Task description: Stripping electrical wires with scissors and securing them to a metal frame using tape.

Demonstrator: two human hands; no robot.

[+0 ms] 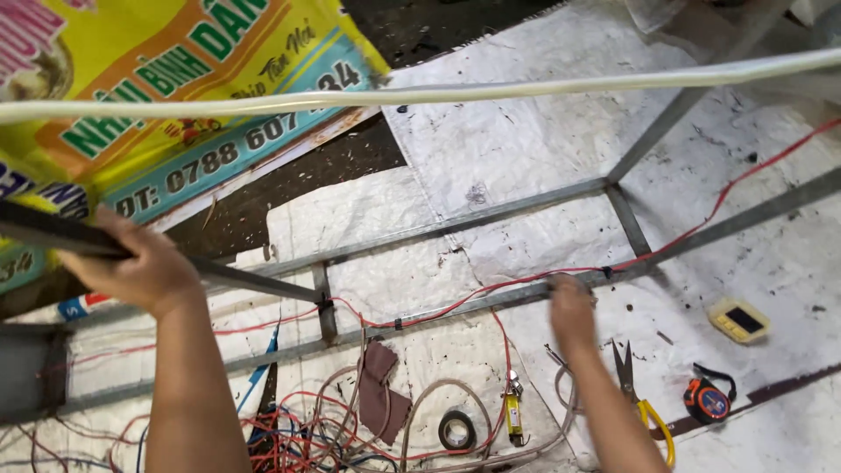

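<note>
My left hand (140, 267) is closed around a dark metal bar (254, 282) that runs from the left edge toward the frame's middle. My right hand (571, 308) rests on the near rail of a grey metal frame (491, 217), fingers curled over the rail where a red wire (526, 282) is tied along it. The frame lies flat on white woven sheeting (517, 131) on the ground.
A pale tube (491, 88) crosses close to the camera. Near my right arm lie yellow-handled scissors (644, 398), an orange tape measure (708, 398), a small yellow device (738, 321), a black tape roll (457, 430), a yellow tool (514, 410) and tangled wires (307, 429). A yellow printed banner (175, 96) lies upper left.
</note>
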